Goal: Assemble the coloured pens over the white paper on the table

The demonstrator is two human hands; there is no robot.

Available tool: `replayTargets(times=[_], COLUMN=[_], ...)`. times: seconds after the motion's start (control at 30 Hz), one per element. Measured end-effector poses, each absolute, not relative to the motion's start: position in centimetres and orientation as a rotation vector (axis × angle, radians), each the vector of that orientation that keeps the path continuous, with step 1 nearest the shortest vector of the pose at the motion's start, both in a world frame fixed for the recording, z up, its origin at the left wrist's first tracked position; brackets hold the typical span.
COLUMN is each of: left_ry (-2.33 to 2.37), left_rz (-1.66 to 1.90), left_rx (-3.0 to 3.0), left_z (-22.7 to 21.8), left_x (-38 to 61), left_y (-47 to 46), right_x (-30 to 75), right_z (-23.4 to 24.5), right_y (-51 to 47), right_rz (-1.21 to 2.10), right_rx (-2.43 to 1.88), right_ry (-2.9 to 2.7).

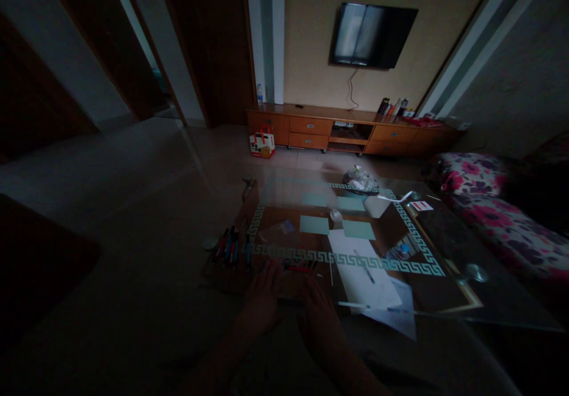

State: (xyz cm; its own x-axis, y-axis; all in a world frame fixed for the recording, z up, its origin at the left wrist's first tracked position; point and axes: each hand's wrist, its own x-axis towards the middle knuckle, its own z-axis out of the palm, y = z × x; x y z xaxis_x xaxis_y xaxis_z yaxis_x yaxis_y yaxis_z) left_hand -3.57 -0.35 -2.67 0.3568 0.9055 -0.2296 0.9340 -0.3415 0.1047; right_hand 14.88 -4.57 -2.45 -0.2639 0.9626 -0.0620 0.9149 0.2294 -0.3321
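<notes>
My left hand (263, 296) is at the near edge of a glass coffee table (284, 206), its fingers stretched forward and apart from any grip. Beside it my right hand (317, 310) reaches out the same way, fingers extended. Just beyond the fingertips lie several pens (300, 267), one of them red. To the left of my left hand is a row of dark, red and blue pens (229, 246). White paper (355, 265) lies to the right of my right hand, with a single pen (368, 274) on it. Dim light hides finer detail of the fingers.
On the table are a clear plastic bag (278, 230), a plastic bottle (402, 251) and a bagged bundle (360, 179). A floral sofa (498, 212) stands to the right. Beyond are a wooden TV cabinet (311, 126), a carton with red handles (262, 144) and a wall television (376, 35).
</notes>
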Motion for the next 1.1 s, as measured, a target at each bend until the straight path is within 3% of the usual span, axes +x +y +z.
replayTargets(times=[0.2,0.8,1.1], left_ry=[1.699,1.755,1.516], left_rz=[-0.173,-0.15,0.045], left_rx=[2.424,2.376,2.469], left_z=[-3.2,-2.7,-1.6], left_x=[-3.3,-2.5,-2.2], left_y=[-0.8,-1.0,-0.1], right_x=[13.6,14.1,14.6], right_z=[-5.9,-4.4,-2.7], right_y=[-6.9,-6.1,-4.7], right_rz=[0.284,0.391,0.204], right_rx=[-1.863,-1.815,-1.932], right_ry=[-2.438,-2.451,-2.271])
